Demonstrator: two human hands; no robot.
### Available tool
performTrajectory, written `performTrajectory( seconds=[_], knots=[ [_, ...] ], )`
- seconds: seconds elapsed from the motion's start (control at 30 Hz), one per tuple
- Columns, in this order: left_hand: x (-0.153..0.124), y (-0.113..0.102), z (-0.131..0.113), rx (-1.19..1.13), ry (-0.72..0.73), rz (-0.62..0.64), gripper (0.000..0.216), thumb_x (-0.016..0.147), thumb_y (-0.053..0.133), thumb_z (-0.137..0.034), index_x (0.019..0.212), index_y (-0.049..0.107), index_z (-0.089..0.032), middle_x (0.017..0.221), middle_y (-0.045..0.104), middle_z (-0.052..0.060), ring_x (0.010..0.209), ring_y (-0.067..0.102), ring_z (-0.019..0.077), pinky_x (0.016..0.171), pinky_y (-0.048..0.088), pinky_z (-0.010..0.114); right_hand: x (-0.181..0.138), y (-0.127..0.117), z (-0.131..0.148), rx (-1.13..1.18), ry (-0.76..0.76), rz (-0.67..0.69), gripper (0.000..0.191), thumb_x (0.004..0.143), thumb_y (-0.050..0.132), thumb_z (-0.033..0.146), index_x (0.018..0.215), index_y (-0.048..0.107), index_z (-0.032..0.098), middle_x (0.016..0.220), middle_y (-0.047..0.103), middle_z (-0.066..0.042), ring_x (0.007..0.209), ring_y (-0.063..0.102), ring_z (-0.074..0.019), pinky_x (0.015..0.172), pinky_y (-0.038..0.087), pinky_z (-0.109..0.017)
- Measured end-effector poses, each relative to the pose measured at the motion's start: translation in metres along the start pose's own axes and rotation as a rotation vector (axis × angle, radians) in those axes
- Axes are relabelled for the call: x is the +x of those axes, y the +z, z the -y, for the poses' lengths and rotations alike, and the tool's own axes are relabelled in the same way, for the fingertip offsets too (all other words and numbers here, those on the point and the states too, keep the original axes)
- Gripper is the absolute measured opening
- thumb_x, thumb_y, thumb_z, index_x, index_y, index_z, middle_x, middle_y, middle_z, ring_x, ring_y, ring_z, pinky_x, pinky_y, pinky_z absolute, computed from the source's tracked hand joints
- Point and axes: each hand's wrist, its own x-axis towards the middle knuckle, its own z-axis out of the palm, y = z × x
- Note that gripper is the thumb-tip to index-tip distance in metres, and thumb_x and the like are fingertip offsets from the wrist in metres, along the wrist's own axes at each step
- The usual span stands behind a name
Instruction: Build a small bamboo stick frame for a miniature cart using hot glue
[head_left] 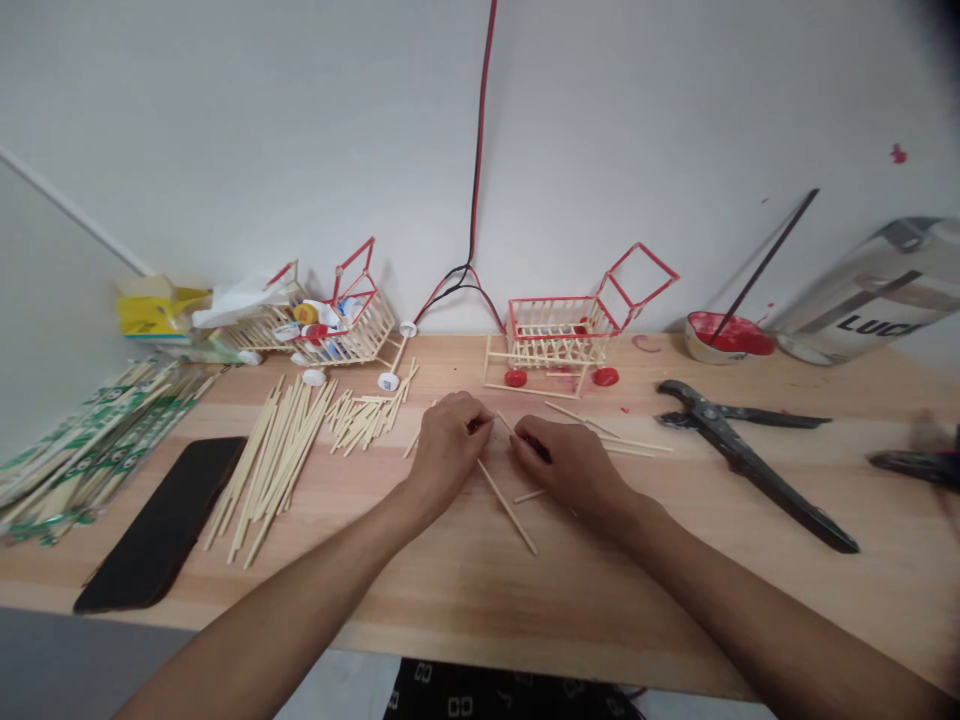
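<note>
My left hand (448,445) and my right hand (566,462) rest side by side on the wooden table (465,590), both with fingers curled. Between them they pinch a thin wooden stick (504,425) near its ends. Another loose stick (508,508) lies on the table just below the hands. A small cart built of sticks with red edges and red wheels (559,340) stands just behind the hands.
A pile of bare sticks (274,460) and shorter cut pieces (367,415) lie left. Wrapped chopsticks (82,450), a black phone (161,520), a second stick cart (337,320), black pliers (750,460), a red paint cup (724,335) and a metal can (870,295) surround them.
</note>
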Motion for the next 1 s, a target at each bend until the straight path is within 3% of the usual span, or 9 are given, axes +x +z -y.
performTrajectory(
  seconds=[1.0],
  knots=[
    [-0.0005, 0.0002, 0.0016, -0.002, 0.021, -0.001, 0.013, 0.075, 0.06, -0.007, 0.07, 0.065, -0.017, 0.073, 0.064, 0.001, 0.075, 0.058, 0.0151, 0.069, 0.042, 0.028, 0.0002, -0.0018, 0.0002, -0.003, -0.011, 0.003, 0.022, 0.086, 0.044, 0.027, 0.067, 0.049, 0.018, 0.06, 0.054, 0.001, 0.055, 0.043, -0.0107, 0.055, 0.019, -0.025]
  ],
)
